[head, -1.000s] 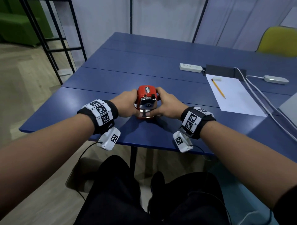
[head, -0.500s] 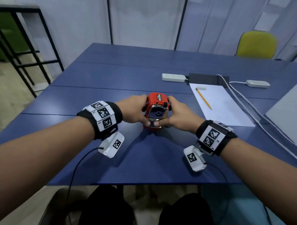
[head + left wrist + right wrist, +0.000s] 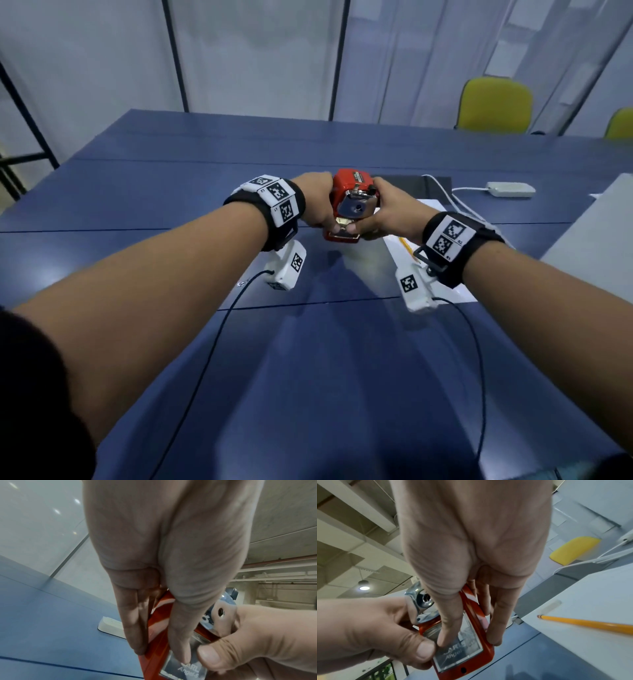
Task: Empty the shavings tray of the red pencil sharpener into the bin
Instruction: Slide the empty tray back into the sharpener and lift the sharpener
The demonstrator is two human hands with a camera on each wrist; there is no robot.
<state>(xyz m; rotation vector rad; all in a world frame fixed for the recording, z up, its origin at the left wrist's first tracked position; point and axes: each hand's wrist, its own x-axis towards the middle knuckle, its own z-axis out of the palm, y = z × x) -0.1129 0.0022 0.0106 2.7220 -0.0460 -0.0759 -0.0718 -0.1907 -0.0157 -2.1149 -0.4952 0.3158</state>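
Note:
I hold the red pencil sharpener (image 3: pixel 346 186) with both hands, slightly above the blue table (image 3: pixel 171 198); its shadow falls below it. Its chrome front with the pencil hole faces me. My left hand (image 3: pixel 320 209) grips the left side and my right hand (image 3: pixel 385 212) grips the right. Both thumbs press on the clear shavings tray (image 3: pixel 343 229) low in the front. In the left wrist view my left hand (image 3: pixel 161 654) lies along the red sharpener (image 3: pixel 158 620), its thumb on the tray (image 3: pixel 187 670). In the right wrist view my right hand (image 3: pixel 469 641) pinches the sharpener (image 3: pixel 488 651) around the tray (image 3: pixel 460 654). No bin is in view.
A white sheet of paper (image 3: pixel 442 298) with a yellow pencil (image 3: pixel 583 623) lies under my right wrist. A white adapter (image 3: pixel 510 189) with cables sits at the back right, and a grey slab (image 3: pixel 596 240) at the right edge. Yellow chairs (image 3: pixel 493 102) stand behind the table.
Both hands have carried the sharpener away from me and to the right, up off the table and over the paper's near edge. My head has risen and my arms are stretched out.

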